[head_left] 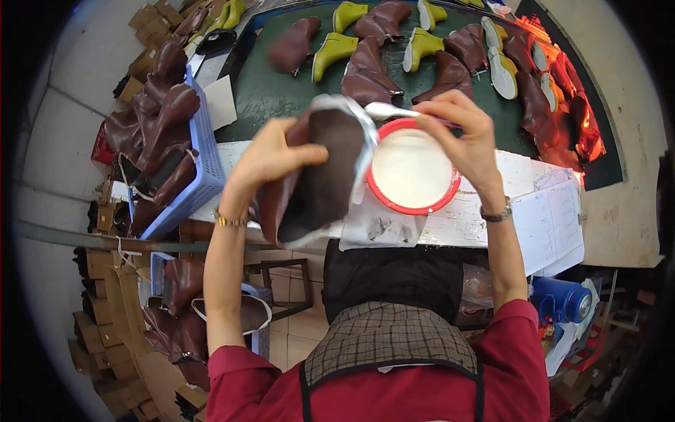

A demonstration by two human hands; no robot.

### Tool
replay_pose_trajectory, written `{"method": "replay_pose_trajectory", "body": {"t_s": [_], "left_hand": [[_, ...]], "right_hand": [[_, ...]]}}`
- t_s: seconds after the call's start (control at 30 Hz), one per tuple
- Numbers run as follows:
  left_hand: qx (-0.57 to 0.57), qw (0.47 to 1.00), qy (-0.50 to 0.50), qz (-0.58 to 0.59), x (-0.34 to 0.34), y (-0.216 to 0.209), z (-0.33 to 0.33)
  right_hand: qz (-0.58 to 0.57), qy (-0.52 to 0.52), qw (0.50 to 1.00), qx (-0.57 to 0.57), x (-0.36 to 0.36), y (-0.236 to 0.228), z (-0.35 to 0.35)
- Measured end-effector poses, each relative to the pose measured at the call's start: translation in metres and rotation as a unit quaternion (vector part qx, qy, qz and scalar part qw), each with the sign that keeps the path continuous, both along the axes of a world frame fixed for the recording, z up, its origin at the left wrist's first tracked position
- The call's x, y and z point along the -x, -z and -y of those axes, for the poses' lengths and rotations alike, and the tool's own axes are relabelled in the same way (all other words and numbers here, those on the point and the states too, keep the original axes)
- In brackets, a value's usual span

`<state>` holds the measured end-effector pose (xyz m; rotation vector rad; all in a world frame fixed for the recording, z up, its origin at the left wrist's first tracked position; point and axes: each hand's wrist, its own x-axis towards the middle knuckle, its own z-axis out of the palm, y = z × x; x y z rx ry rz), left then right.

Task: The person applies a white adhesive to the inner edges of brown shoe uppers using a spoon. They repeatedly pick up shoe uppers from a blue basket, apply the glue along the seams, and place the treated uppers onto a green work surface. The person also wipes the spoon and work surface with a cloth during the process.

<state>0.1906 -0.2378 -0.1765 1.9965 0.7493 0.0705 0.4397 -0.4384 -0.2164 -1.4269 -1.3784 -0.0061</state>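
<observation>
One head cam, fisheye, looks steeply down, close over white workbench (485, 211); green conveyor (274, 91) beyond.

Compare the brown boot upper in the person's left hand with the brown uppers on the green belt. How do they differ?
The held boot upper is gripped by the left hand, raised beside the red bowl; the belt uppers lie untouched. The held one shows a pale edge; those look plain. Both are dark brown.

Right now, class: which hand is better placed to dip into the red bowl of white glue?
Right. The right hand holds a brush at the red bowl; the left hand is gripping the brown boot upper.
</observation>
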Motion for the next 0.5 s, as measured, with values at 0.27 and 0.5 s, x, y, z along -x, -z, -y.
{"method": "replay_pose_trajectory", "body": {"t_s": [0.27, 0.5], "left_hand": [[-0.184, 0.95, -0.252, 0.017, 0.025, 0.112, -0.071], [-0.235, 0.962, -0.135, 0.019, 0.056, 0.114, -0.01]], "right_hand": [[-0.107, 0.089, 0.989, 0.054, -0.011, 0.042, 0.058], [-0.142, 0.143, 0.967, 0.154, -0.03, 0.089, 0.109]]}}
